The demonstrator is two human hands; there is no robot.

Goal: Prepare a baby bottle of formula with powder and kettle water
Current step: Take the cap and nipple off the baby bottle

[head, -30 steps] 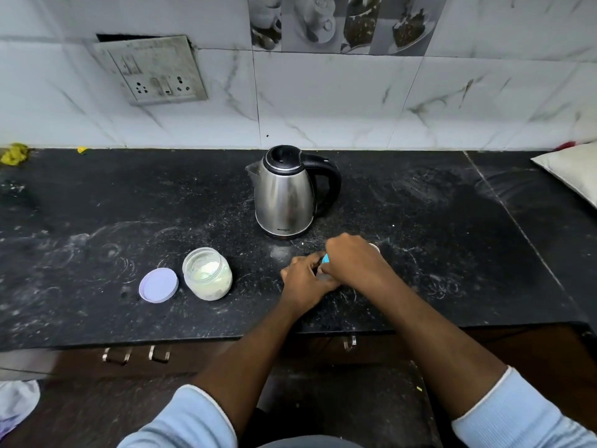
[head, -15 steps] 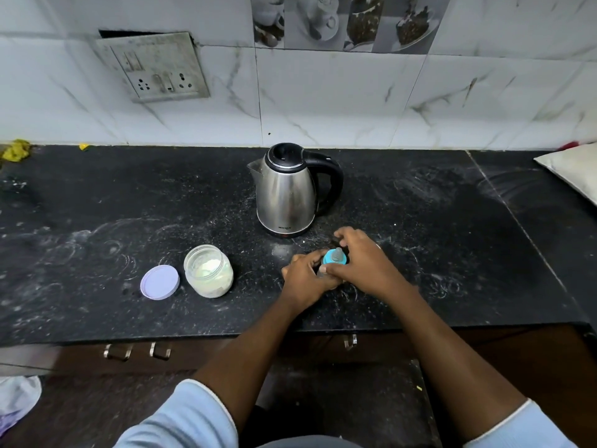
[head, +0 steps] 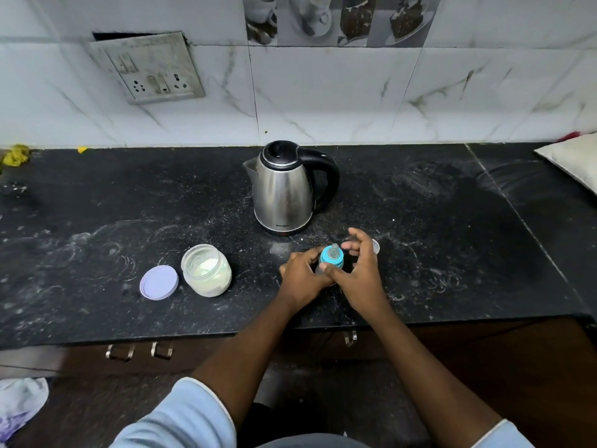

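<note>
A baby bottle (head: 331,257) with a blue collar and clear teat stands upright on the black counter (head: 452,237), just in front of the steel kettle (head: 284,189). My left hand (head: 302,276) wraps around the bottle's body, which is mostly hidden. My right hand (head: 361,273) is at the blue collar, thumb against it, fingers spread above and to the right. An open jar of white powder (head: 206,270) sits to the left, its lilac lid (head: 159,282) flat beside it. A clear cap (head: 375,246) peeks out behind my right hand.
A switch panel (head: 148,67) hangs on the tiled wall. A yellow cloth (head: 14,155) lies at the far left, a pale cushion (head: 571,158) at the right edge. Drawer handles (head: 139,351) sit below the counter's front edge. Powder streaks cover the counter.
My right hand has come off the top of the bottle, uncovering the blue collar and teat, and its fingers have spread. My left hand stays around the bottle.
</note>
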